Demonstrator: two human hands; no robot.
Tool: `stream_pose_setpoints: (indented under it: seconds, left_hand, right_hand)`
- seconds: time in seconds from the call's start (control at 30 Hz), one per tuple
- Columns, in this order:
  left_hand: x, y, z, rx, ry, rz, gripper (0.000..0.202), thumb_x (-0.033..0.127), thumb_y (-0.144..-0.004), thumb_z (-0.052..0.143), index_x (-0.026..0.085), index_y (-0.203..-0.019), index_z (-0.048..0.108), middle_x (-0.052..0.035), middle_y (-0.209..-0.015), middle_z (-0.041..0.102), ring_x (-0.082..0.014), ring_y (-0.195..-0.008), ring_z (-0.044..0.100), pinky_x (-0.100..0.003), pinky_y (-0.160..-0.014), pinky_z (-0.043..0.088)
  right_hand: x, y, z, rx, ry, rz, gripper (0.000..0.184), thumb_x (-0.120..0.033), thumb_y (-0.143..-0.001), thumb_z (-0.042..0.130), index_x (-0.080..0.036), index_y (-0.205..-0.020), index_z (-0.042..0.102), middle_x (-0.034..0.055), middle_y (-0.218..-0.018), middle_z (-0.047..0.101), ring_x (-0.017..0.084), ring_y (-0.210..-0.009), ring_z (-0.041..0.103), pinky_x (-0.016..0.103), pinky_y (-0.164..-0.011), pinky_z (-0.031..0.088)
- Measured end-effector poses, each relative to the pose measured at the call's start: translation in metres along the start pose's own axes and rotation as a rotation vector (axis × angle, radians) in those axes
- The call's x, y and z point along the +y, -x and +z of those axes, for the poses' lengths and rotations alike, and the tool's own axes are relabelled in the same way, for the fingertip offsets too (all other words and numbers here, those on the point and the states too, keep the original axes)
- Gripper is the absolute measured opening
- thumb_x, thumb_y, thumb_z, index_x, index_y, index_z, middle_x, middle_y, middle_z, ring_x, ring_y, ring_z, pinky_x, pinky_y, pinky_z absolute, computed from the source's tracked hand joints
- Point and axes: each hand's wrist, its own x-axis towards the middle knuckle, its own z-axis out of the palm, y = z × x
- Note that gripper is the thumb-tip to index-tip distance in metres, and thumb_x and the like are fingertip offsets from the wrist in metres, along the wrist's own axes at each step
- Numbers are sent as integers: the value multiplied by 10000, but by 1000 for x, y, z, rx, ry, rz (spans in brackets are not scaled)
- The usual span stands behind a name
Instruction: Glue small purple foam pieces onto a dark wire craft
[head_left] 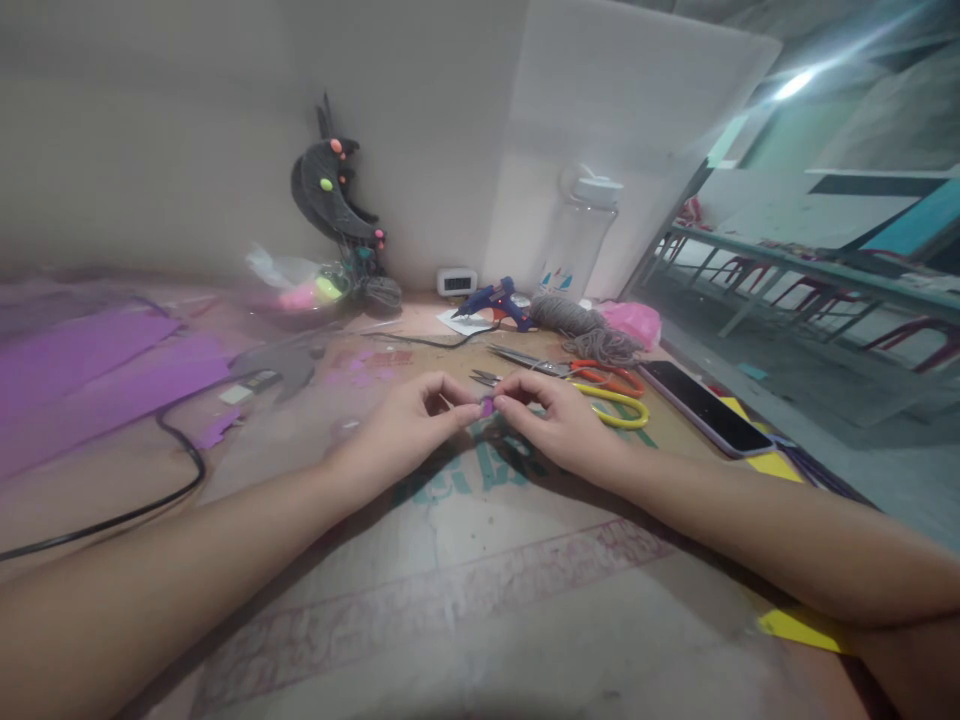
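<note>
My left hand [439, 408] and my right hand [551, 415] meet over the middle of the table. Between their pinched fingertips is a small purple piece [487, 406], mostly covered by the fingers, so its exact shape does not show. Just behind the hands lie scissors with yellow handles [619, 405] and another pair with orange handles [611, 376]. A blue glue gun [496, 300] rests farther back on a white scrap, beside a bundle of grey yarn [585, 325].
Purple sheets [112, 390] and a black cable [187, 480] lie at left. At right is a phone [705, 408] over yellow strips. A clear bottle [581, 235], a small clock [457, 282] and a dark crescent ornament [330, 190] with coloured balls stand along the back panel.
</note>
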Motion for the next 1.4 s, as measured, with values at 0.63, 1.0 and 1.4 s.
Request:
stream_pose_setpoints:
  seconds: [0.63,1.0,1.4]
  left_hand:
    - [1,5,-2,-10,-98,156,281,410,-911,472,190,-902,646,-14,-784,653,-162,-724,590,-274,-673,449]
    - [2,5,-2,-18,-192,171,306,394,-916,446,193,-765,621,-4,-710,625,-163,-695,563,-266,-636,401]
    - [1,3,-2,14,-83,86,235,420,-833,589,193,-811,648,-22,-772,678,-165,-699,588,-278,-640,442]
  right_hand:
    - [-1,-2,-1,38,-78,7,135,-259,-864,543,-165,-843,638,-4,-745,651,108,-654,551,215,-594,408]
    - [0,-2,-2,34,-69,5,137,-257,-864,543,-167,-859,646,0,-762,661,111,-672,567,217,-604,414]
    - [0,-2,-1,31,-65,6,133,-259,-859,544,-169,-854,641,4,-763,662,118,-663,564,228,-607,423]
